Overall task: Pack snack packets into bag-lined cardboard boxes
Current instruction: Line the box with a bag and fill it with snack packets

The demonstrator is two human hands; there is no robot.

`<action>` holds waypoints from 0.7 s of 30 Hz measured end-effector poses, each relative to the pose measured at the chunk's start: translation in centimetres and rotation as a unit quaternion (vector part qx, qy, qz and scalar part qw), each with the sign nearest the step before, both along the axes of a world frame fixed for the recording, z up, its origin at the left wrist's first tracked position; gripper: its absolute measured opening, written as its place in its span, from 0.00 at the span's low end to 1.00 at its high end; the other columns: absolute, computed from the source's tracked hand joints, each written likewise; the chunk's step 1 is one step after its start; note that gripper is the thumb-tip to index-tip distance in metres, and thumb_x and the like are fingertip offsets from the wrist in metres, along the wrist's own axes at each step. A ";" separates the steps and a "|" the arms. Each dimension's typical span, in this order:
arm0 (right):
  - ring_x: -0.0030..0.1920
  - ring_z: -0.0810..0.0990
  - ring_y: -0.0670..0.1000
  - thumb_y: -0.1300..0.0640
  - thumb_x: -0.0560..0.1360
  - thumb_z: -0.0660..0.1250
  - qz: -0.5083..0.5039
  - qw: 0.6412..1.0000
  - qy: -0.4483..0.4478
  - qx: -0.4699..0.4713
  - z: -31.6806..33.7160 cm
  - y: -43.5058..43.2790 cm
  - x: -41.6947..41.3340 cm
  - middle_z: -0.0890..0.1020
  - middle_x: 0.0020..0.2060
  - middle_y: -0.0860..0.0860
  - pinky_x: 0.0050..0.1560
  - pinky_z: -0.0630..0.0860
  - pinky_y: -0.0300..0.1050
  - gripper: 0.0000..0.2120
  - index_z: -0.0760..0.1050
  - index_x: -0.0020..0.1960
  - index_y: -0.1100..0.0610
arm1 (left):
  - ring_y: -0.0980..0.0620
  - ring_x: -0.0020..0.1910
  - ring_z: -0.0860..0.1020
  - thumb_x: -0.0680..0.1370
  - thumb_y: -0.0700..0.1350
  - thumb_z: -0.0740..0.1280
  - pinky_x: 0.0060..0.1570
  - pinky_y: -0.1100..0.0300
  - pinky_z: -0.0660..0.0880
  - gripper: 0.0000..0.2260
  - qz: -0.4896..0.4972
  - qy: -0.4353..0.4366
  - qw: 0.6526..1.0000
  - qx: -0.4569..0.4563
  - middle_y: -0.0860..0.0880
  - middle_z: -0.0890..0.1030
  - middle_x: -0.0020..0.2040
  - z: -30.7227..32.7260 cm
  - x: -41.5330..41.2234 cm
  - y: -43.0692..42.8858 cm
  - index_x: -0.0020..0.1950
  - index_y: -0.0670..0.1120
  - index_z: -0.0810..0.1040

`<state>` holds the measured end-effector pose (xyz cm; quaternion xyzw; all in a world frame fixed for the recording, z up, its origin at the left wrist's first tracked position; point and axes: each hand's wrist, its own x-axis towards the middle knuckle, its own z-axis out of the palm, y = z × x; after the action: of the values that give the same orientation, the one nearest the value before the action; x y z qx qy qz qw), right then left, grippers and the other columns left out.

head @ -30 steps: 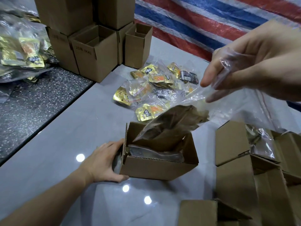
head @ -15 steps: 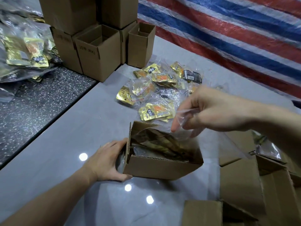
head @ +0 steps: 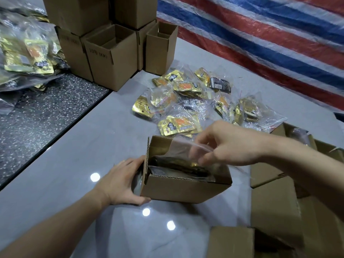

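Left hand grips the left side wall of the open cardboard box. The palm is flat on the wall, the thumb hooks along the near bottom corner, and the fingers wrap toward the far edge. Box sits on the grey table, top flaps up.

Right hand hangs over the box's right half. Its thumb and fingertips pinch the top edge of the clear bag, with the other fingers loosely curled. The bag hangs from that pinch down into the box. Snack packets, dark and gold, lie in the bag's bottom, below the right fingertips and inside the box walls. Exact count can't be told.

Just beyond the right hand is a loose pile of bagged packets, mostly gold with one black, lying on the table apart from the box. Past that pile and further left is a stack of empty boxes, some open-topped. Far left of the left hand, more bagged gold packets lie on a dark speckled surface. Under and beside the right forearm are several filled boxes crowded together, one showing plastic at the top. A striped tarp in red, blue and white lies beyond the table.
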<state>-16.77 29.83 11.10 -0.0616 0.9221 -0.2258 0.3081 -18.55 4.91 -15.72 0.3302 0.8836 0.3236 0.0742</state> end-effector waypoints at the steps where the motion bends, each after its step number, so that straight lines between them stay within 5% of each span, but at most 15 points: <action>1: 0.44 0.85 0.44 0.62 0.77 0.71 0.005 1.000 -0.015 0.012 0.1 0.4 -0.1 0.87 0.43 0.47 0.48 0.81 0.40 0.08 0.85 0.49 0.50 | 0.61 0.52 0.71 0.58 0.72 0.75 0.51 0.57 0.73 0.37 0.001 0.001 1.000 0.001 0.70 0.67 0.51 0.0 0.0 0.0 0.62 0.62 0.68; 5: 0.54 0.84 0.52 0.61 0.83 0.60 -0.010 0.998 -0.060 -0.008 0.1 0.9 0.6 0.86 0.50 0.54 0.61 0.78 0.55 0.12 0.83 0.54 0.54 | 0.63 0.51 0.69 0.58 0.71 0.75 0.50 0.60 0.71 0.36 -0.003 0.006 1.000 0.012 0.74 0.64 0.51 0.2 0.0 -0.1 0.62 0.61 0.70; 9: 0.54 0.84 0.51 0.61 0.85 0.56 -0.026 0.993 -0.108 -0.038 0.0 1.1 1.1 0.85 0.52 0.53 0.63 0.78 0.56 0.14 0.80 0.56 0.59 | 0.61 0.53 0.72 0.58 0.71 0.75 0.53 0.57 0.74 0.37 -0.006 0.003 1.000 0.012 0.68 0.69 0.52 0.2 0.0 -0.1 0.64 0.60 0.71; 13: 0.45 0.82 0.49 0.61 0.86 0.54 -0.045 0.990 -0.123 -0.060 -0.8 0.8 0.9 0.84 0.47 0.57 0.50 0.79 0.45 0.15 0.79 0.52 0.60 | 0.60 0.59 0.73 0.59 0.73 0.74 0.57 0.56 0.74 0.41 -0.004 -0.006 1.000 0.009 0.64 0.73 0.57 0.0 -0.1 -0.1 0.69 0.61 0.69; 18: 0.41 0.74 0.53 0.63 0.86 0.49 -0.101 0.973 -0.161 -0.133 -2.4 0.3 0.1 0.77 0.41 0.58 0.41 0.71 0.47 0.13 0.72 0.52 0.60 | 0.59 0.61 0.73 0.59 0.72 0.74 0.59 0.55 0.74 0.42 -0.006 -0.014 1.000 0.009 0.63 0.74 0.59 -0.1 0.0 0.0 0.70 0.62 0.69; 21: 0.38 0.78 0.53 0.64 0.85 0.53 -0.085 0.989 -0.100 -0.072 -3.4 0.0 -0.6 0.82 0.41 0.58 0.36 0.76 0.43 0.12 0.75 0.52 0.63 | 0.58 0.62 0.74 0.58 0.71 0.75 0.59 0.54 0.75 0.41 0.000 -0.011 1.000 0.017 0.62 0.75 0.60 0.0 -0.1 -0.1 0.69 0.61 0.70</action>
<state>-17.34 29.85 7.68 0.0182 0.8699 -0.3216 0.3736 -18.60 4.83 -15.76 0.3279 0.8771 0.3419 0.0789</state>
